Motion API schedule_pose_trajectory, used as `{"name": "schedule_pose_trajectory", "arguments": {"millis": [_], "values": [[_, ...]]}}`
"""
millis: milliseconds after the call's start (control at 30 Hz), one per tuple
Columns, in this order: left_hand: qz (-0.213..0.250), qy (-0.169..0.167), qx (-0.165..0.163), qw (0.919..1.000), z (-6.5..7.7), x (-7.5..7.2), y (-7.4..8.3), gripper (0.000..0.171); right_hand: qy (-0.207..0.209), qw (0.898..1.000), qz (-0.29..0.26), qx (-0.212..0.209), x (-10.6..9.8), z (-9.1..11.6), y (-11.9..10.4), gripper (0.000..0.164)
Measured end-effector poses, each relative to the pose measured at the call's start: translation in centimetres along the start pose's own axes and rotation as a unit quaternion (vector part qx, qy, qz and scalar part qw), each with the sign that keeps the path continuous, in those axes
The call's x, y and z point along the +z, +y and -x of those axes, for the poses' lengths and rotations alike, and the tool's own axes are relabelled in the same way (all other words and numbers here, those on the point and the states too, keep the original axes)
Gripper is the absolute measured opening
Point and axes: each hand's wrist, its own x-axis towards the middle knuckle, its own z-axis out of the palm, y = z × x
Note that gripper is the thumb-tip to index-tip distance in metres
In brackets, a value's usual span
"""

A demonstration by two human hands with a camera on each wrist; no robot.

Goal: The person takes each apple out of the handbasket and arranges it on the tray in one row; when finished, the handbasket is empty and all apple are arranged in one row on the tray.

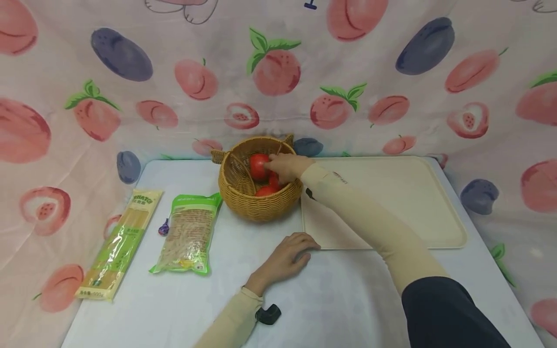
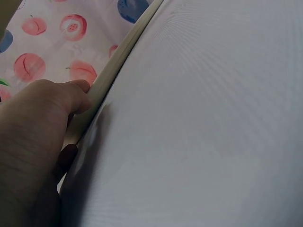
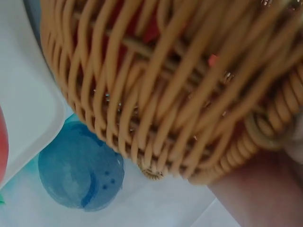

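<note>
In the head view a wicker basket [image 1: 252, 205] with small handles holds several red tomatoes [image 1: 259, 167]. My right hand [image 1: 287, 166] reaches in over the basket's right rim, its forefinger at the side of the upper tomato. Its other fingers are partly hidden among the fruit, so I cannot tell whether they grip one. The woven wall [image 3: 142, 94] fills most of the right wrist view and hides the fingers. Below the basket my left hand [image 1: 283, 258] rests with loosely bent fingers at the near left corner of a cream tray [image 1: 391, 203]. The left wrist view shows its fingertips at the tray's edge [image 2: 113, 71].
A long pack of dry noodles [image 1: 124, 241] lies at the left of the white-covered table [image 1: 348, 299]. Beside it are a green-edged clear bag [image 1: 189, 234] and a small purple wrapped candy [image 1: 164, 227]. A fruit-print cloth [image 1: 278, 116] hangs behind.
</note>
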Motion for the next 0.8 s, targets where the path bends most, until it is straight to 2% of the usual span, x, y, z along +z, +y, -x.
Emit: {"name": "schedule_pose_trajectory", "arguments": {"millis": [300,533,633,800], "values": [[-0.003,-0.006,-0.004,1.0,0.11,-0.06,-0.19,0.027,-0.037,0.999,0.002,0.021,0.19,-0.44,-0.5,0.067],[-0.006,-0.007,0.002,1.0,-0.06,0.08,-0.11,0.027,-0.04,0.998,0.042,0.035,0.51,-0.06,-0.61,0.069],[-0.006,-0.004,0.003,1.0,-0.11,0.03,-0.12,0.027,-0.04,0.997,0.043,0.04,0.54,-0.11,-0.64,0.069],[-0.009,-0.003,0.0,1.0,-0.07,-0.08,-0.16,0.027,-0.033,0.998,0.048,0.028,0.56,-0.56,-0.56,0.069]]}}
